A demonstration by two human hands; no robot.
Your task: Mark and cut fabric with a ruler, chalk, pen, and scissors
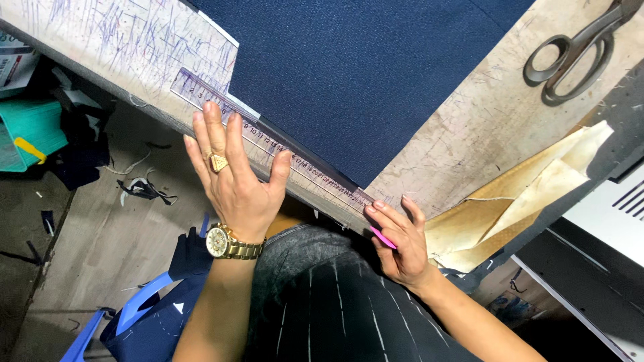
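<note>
Head view, looking straight down: the counter (pixel 483 127) runs across the far side, its pale top scuffed and covered with pen scribbles. Most of its middle is taken by a big piece of navy blue fabric (pixel 355 74), lying flat with one straight edge toward the near side. Right of the fabric, at the counter's near edge, folded tan paper pieces (pixel 537 194) hang partly over the side. Along the fabric's near edge lies a clear plastic ruler (pixel 268 144), slanting from far left to near right, just beside the cloth and touching it. Large grey metal scissors (pixel 577 50) rest at the far right, well apart from the hands. The left hand (pixel 235 177) is spread flat, fingers wide, pressing down on the ruler's left half; it wears a gold ring and a gold wristwatch (pixel 225 243). The right hand (pixel 399 238) sits at the ruler's right end, fingers curled and pinching a small pink piece of tailor's chalk (pixel 383 237).
</note>
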